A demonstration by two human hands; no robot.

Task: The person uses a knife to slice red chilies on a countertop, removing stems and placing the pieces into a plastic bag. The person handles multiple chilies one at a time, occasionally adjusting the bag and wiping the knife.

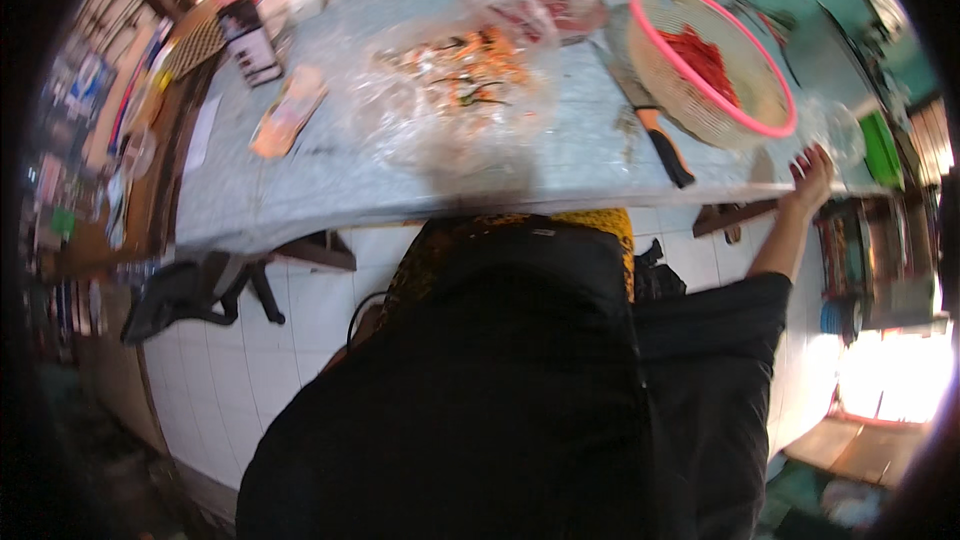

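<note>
I had only one of the two hands in view: the right hand (pixel 812 180), at the near edge of the surface (pixel 590 165). Its fingers were loosely curled; I couldn't tell whether they had hold of the single clear plastic item (pixel 838 128) just beyond them. The left hand was out of sight, so I couldn't tell how open it was or what it held.

To the right of the right hand I counted one green object (pixel 880 148). Ahead and to its left sat one pink-rimmed basket (pixel 672 85) with a heap of red pieces (pixel 705 60), too blurred to count. Further left of the hand lay one knife (pixel 668 150), its black-and-orange handle toward me. Well to the hand's left were two clear bags: a spread one (pixel 380 105) bearing mixed scraps (pixel 470 70), and a bunched one (pixel 585 15) with red contents.
</note>
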